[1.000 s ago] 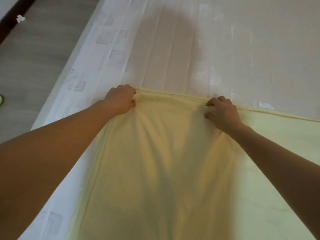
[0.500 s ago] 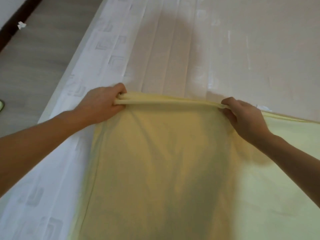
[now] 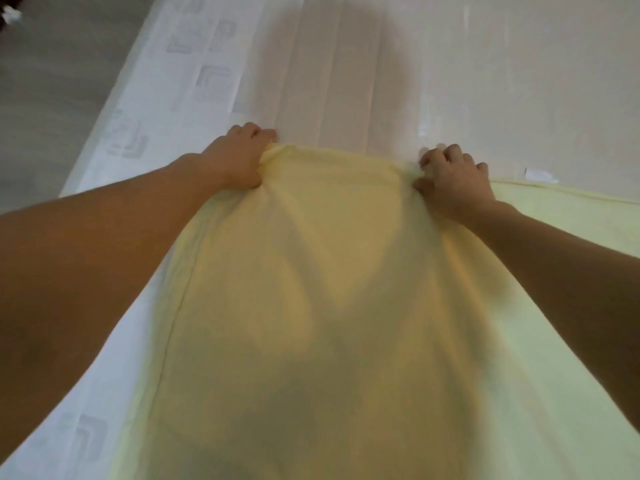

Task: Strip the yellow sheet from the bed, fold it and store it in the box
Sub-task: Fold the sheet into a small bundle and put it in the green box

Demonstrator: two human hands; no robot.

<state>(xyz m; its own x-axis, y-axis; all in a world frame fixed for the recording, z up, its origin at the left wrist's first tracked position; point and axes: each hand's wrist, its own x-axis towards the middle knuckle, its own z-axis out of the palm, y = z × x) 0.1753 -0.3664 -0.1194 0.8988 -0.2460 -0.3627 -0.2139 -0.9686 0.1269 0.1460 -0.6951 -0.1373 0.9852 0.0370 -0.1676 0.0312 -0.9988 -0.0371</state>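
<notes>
- I see the yellow sheet (image 3: 329,289) filling the centre and bottom of the frame. It lies on the pale mattress (image 3: 450,81), and its far edge runs across the middle and off to the right.
- The left hand (image 3: 239,161), centre left, has its fingers curled round a bunched corner of that edge, with the thumb tucked against the cloth.
- The right hand (image 3: 450,178), centre right, has bent fingers clamped on the same edge further along, and the fabric puckers at the thumb.
- I judge the cloth thin, light and limp. It ripples between the two grips and drapes with no stiffness, so it should slide easily over the smooth mattress top.
- I'd hold it at the hemmed edge and corners, where the hem gives the fingers something firmer. A grab mid-panel would only gather a loose wad.
- I'd keep both grips well apart so the edge stays taut for folding.
- The white patterned border (image 3: 166,98) and grey floor (image 3: 52,81) sit at upper left, and I see no box.
</notes>
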